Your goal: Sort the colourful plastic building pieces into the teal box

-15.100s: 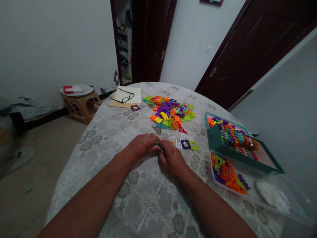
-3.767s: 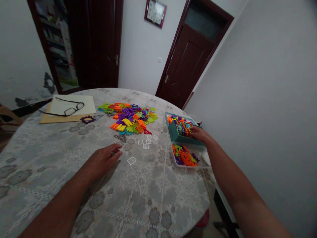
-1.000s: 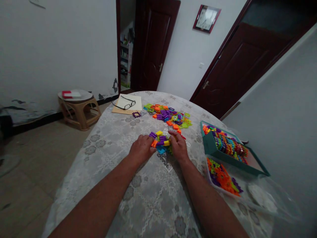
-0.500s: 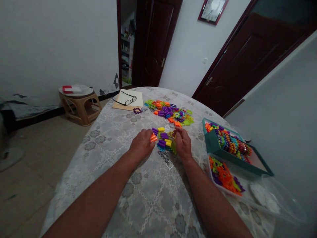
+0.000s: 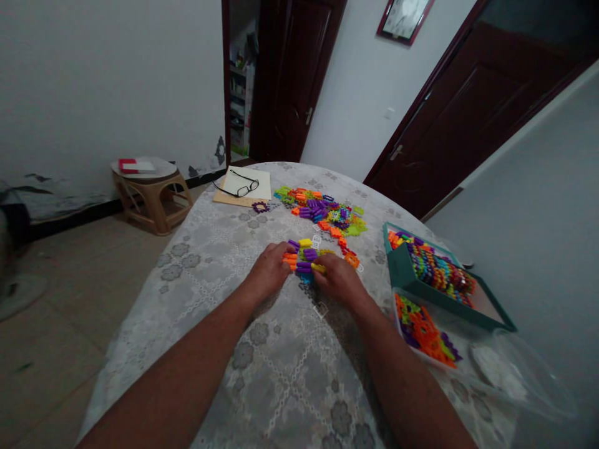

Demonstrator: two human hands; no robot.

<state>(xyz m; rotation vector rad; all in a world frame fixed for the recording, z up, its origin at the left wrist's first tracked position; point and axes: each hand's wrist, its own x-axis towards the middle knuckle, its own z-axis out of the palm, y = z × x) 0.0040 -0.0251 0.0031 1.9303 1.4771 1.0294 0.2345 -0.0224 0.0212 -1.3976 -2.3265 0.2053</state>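
Near the table's middle, my left hand (image 5: 270,269) is closed on an orange ribbed plastic building piece (image 5: 290,260), at the left side of a small cluster. My right hand (image 5: 340,279) reaches in from the right, its fingers closed on a yellow building piece (image 5: 318,268) joined to or touching a purple piece (image 5: 304,267). Between the hands lie another purple piece (image 5: 309,254) and, farther off, a yellow piece (image 5: 306,243). Blue and grey toothed pieces (image 5: 305,278) show beneath, partly covered by my right fingers.
Beyond my hands is a heap of mixed building pieces (image 5: 322,209), with an orange-red chain (image 5: 337,236) trailing right. Black glasses (image 5: 243,189) rest on paper at the far left. Right stand a green box (image 5: 449,299) of pieces and a clear tub (image 5: 397,321).
My right hand has moved left and nearer, from beside the cluster onto the yellow piece. The orange-red chain it covered now shows. My left hand stays by the orange piece.
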